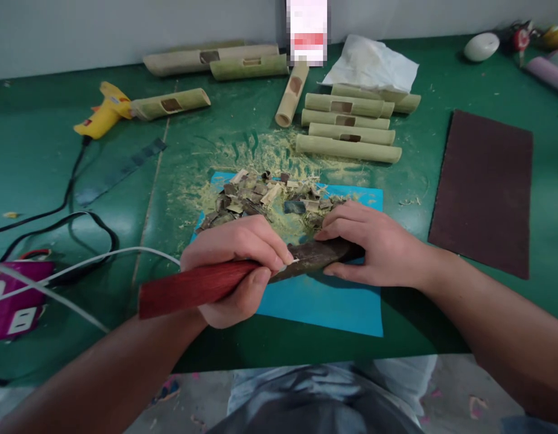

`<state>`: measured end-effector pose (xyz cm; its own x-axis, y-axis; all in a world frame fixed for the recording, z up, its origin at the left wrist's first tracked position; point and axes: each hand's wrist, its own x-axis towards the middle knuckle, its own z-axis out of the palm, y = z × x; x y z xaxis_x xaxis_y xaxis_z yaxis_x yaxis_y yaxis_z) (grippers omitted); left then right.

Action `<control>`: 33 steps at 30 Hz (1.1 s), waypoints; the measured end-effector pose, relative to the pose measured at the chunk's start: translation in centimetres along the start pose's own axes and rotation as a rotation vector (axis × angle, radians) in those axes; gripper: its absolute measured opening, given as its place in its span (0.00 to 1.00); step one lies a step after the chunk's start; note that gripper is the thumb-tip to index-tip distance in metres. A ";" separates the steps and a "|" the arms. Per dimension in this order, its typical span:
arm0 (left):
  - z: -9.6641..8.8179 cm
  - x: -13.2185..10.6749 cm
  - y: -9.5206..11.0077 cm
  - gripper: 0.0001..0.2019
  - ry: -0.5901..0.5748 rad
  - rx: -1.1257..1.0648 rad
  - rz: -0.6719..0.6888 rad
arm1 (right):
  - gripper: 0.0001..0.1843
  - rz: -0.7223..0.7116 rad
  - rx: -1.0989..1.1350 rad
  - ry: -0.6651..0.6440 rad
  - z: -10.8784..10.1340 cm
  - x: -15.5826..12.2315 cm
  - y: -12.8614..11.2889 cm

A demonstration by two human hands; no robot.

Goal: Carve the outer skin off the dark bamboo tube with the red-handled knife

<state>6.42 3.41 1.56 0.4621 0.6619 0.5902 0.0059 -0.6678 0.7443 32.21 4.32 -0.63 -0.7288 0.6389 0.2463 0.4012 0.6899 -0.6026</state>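
a person's left hand (236,265) is closed in a fist round the red wooden handle (188,292) of a cutting tool. the right hand (371,250) is folded narrow over the dark flat length (312,253) that extends from the handle, fingertips on top and thumb beneath. whether that length is the blade alone or a dark strip pinned under it cannot be told from this angle. both hands sit low over a bright blue rectangular mat (324,304) on the green tabletop (43,169), just short of one heap of brown and pale bamboo chips (260,196) ringed with yellow sawdust (256,150).

the work looks to be mid-cut, in a paring stroke. a further stroke would call for firm downward pressure from the right hand, with its fingers kept off the edge.

counted on the table: at least nine cut green bamboo tubes (348,149), five of them stacked at right, most with a square window; one yellow hot-glue gun (104,111); one dark brown rectangular sheet (484,193); one crumpled white paper (373,63); one purple power strip (9,301).
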 end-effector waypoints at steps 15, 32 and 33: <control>-0.2 0.3 0.0 0.06 -0.137 0.119 -0.032 | 0.16 0.000 0.012 0.006 0.0 0.0 -0.1; 0.3 0.1 -0.2 0.06 -0.149 0.069 -0.006 | 0.17 0.008 0.012 -0.016 0.0 0.0 -0.1; 0.3 0.1 -0.1 0.06 -0.159 0.073 -0.008 | 0.17 0.005 0.012 -0.016 0.1 0.0 -0.1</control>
<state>6.74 3.45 1.44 0.5965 0.6087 0.5231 0.0720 -0.6898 0.7205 32.15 4.20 -0.64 -0.7358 0.6365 0.2314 0.3980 0.6828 -0.6127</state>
